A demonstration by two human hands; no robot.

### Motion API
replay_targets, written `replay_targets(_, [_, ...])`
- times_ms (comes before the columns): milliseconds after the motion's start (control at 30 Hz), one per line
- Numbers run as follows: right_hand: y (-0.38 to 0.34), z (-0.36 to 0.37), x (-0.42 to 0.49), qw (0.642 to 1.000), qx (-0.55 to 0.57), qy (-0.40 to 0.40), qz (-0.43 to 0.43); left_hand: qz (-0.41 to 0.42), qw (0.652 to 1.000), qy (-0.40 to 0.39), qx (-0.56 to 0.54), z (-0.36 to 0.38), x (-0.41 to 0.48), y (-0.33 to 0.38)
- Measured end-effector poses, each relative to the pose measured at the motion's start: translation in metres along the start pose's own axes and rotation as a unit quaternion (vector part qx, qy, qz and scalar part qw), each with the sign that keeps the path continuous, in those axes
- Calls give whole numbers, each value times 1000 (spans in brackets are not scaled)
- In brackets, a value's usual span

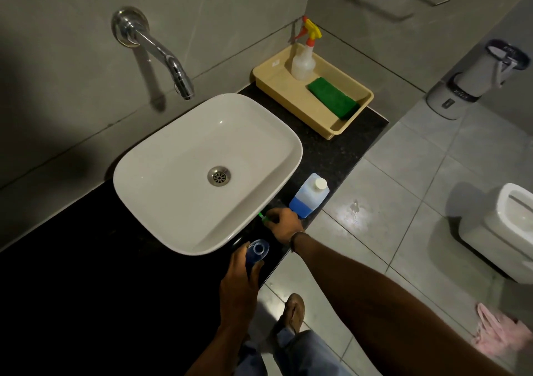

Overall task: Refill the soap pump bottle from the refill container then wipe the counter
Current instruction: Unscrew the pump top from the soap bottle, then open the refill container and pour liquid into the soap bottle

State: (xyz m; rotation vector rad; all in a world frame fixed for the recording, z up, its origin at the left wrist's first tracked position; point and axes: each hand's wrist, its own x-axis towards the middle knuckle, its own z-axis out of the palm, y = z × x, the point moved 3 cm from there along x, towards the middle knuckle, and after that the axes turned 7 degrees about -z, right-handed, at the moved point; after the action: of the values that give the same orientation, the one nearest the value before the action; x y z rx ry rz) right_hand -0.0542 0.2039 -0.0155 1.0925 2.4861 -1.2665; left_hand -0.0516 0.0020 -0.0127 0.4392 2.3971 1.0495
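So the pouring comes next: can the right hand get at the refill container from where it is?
Probably yes. The right hand rests on the counter right beside the refill container, nothing between them, but its fingers hold a small green piece to put down first.

One head-worn view looks steeply down from above the counter (331, 156), close over both hands; sink (202, 170) beyond the fingers, floor (403, 202) to their right.
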Motion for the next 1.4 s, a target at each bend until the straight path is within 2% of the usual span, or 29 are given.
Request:
replay_targets(333, [-1, 0, -5, 999, -32, 22, -22, -6, 1000, -1, -29, -8, -6, 7])
replay_targets(500, [11, -16, -24, 997, -37, 60, -40, 17, 995, 81, -52, -28, -26, 17])
replay_targets(633, [32, -33, -54, 994, -43, 93, -47, 94, 983, 131, -84, -40, -31, 57])
replay_targets(833, [48, -96, -75, 980, -13, 199, -22, 138, 987, 67, -49, -14, 15, 146])
replay_targets(1000, [46, -147, -62, 965, 9, 260, -23, 115, 993, 7, -4, 34, 49, 169])
replay_targets(1067, [41, -160, -51, 967, -5, 251, -39, 105, 994, 4, 3, 50, 58, 172])
replay_targets(1233, [18, -173, -33, 972, -108, 168, -121, 106, 994, 11, 12, 77, 68, 179])
replay_targets(1400, [10, -172, -18, 969, -193, 80, -130, 79, 996, 45, -24, 82, 68, 173])
